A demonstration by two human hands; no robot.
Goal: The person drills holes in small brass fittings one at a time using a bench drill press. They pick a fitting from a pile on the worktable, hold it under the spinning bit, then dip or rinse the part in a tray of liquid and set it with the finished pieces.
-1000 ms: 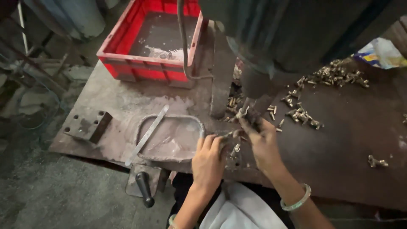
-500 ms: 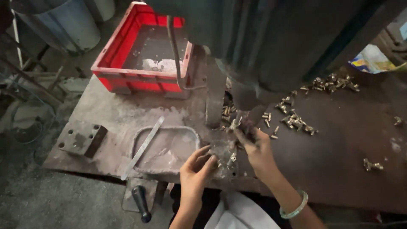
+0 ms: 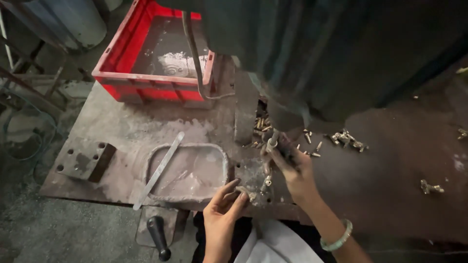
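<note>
Head view looks down on a grimy steel desk (image 3: pixel 122 131) under a dark green machine (image 3: pixel 331 58). Right hand (image 3: pixel 287 168) pinches a small brass part (image 3: pixel 271 143) and holds it up at the machine's working point, fingertips right beside it. Left hand (image 3: pixel 222 207) pinches a second part (image 3: pixel 246 193) just above the desk's near edge.

Risk, as I judge it: the right fingers sit so close under the machine that any stroke could catch them, and a tilted part could jam or fly out. The bangle (image 3: pixel 336 237) could snag.

More brass parts (image 3: pixel 346 139), short, ridged and dull gold, lie scattered to the right. A shallow metal tray (image 3: pixel 187 170) with rounded corners looks dented and oily, with a flat steel strip (image 3: pixel 158 170) leaning across its rim. Behind stands a red plastic crate (image 3: pixel 151 80); a drilled steel block (image 3: pixel 83 158) lies left.
</note>
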